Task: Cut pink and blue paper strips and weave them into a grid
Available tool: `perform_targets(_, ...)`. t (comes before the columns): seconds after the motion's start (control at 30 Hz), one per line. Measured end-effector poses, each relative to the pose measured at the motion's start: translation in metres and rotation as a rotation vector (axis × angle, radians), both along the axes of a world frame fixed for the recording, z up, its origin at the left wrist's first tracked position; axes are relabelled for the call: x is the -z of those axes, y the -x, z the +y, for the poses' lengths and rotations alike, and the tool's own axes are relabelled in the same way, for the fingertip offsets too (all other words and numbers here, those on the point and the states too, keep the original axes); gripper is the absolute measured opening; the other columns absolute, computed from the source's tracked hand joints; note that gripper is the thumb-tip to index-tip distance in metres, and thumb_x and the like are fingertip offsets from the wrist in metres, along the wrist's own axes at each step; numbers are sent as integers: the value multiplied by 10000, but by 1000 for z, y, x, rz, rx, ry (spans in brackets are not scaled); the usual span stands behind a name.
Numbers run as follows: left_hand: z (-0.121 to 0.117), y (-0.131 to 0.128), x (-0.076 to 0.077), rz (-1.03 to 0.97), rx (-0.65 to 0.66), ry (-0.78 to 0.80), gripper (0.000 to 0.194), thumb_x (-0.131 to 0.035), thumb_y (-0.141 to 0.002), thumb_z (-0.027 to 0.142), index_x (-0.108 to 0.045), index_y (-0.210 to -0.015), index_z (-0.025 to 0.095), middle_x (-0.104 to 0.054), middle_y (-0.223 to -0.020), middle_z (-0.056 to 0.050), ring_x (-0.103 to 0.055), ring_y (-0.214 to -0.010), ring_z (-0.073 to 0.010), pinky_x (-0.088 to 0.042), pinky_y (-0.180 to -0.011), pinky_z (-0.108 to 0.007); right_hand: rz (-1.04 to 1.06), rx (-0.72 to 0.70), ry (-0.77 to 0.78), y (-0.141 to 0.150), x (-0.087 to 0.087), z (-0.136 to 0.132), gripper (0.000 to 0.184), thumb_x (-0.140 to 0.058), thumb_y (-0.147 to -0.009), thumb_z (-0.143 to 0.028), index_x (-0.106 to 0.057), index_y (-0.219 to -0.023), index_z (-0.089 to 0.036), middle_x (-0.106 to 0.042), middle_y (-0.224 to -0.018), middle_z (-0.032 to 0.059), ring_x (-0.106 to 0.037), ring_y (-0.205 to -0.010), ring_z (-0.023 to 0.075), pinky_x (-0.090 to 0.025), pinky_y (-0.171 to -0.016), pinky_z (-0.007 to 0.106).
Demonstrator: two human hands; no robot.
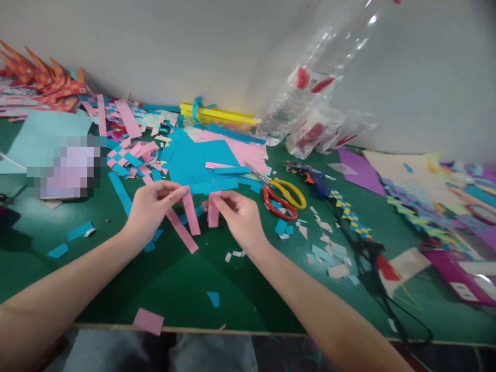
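Note:
My left hand (153, 206) pinches a pink paper strip (192, 214) that hangs down between thumb and fingers. Facing it, my right hand (242, 214) is closed on a folded pink paper strip (213, 214). Just behind the fingertips a blue paper strip (215, 186) spans from one hand to the other; whether either hand touches it I cannot tell. Below my left hand, another pink strip (182, 232) slants over the green table (186, 289). Red-and-yellow-handled scissors (284, 199) lie to the right of my right hand.
Blue paper sheets (194, 155) and scraps lie behind my hands. A clear plastic bottle (310, 82) leans on the wall beside plastic cups (318, 134). At right are a blue glue gun (315, 181) with a black cord and a woven paper strip (351, 214). Orange folded paper pieces (50, 77) are heaped at far left.

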State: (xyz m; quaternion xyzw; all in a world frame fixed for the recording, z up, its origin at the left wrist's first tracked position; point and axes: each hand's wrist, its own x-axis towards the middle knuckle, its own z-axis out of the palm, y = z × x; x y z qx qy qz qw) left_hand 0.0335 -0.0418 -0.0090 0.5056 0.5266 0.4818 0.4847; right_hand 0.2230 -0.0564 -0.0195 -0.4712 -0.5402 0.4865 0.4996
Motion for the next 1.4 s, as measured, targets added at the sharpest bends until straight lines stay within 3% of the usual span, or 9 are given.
perform_targets(0.17, -1, 1, 3, 66, 3, -18, 236, -777, -742, 446, -734, -801, 222, -758, -797, -28, -704, -761, -170, -525, -668, -234, -21, 46, -55, 0, -2, -2, 187, -673, -832, -385, -687, -830, -199, -727, -749, 16, -704, -681, 150, -574, -690, 301)
perform_targets(0.37, -1, 2, 3, 82, 6, -35, 241, -765, -753, 450, -727, -804, 218, -756, -807, -34, -706, -763, -177, -527, -662, -241, 4, 68, -46, 1, -1, -3, 209, -632, -864, -391, -652, -815, -188, -620, -602, -37, -590, -502, 93, -489, -508, 237)
perform_targets(0.83, -1, -3, 1, 5, 53, 2, 234, -785, -721, 424, -723, -761, 202, -743, -763, -41, -703, -735, -193, -549, -649, -262, -156, -66, -105, 0, 1, -5, 250, -606, -883, -392, -655, -742, -192, -658, -619, -7, -629, -557, 119, -518, -587, 264)
perform_targets(0.97, -2, -2, 0, 46, 42, -25, 256, -778, -729, 446, -722, -764, 199, -743, -768, -37, -690, -719, -174, -518, -625, -237, -137, -7, -146, -1, 1, -5, 194, -607, -887, -365, -680, -825, -196, -712, -731, 14, -670, -635, 130, -541, -642, 274)
perform_targets(1.23, -2, -3, -1, 1, 64, -28, 220, -779, -735, 405, -713, -760, 196, -735, -765, -36, -694, -736, -177, -532, -642, -240, -191, -18, -75, 0, -3, -5, 252, -632, -856, -421, -708, -768, -197, -738, -719, 25, -672, -589, 140, -557, -613, 289)
perform_targets(1.4, -2, -3, 2, -35, 83, 8, 217, -770, -750, 406, -708, -777, 200, -733, -776, -32, -694, -741, -162, -551, -677, -233, -211, 28, -108, -1, -4, -8, 293, -588, -888, -458, -723, -847, -200, -716, -677, 10, -563, -470, 97, -469, -497, 249)
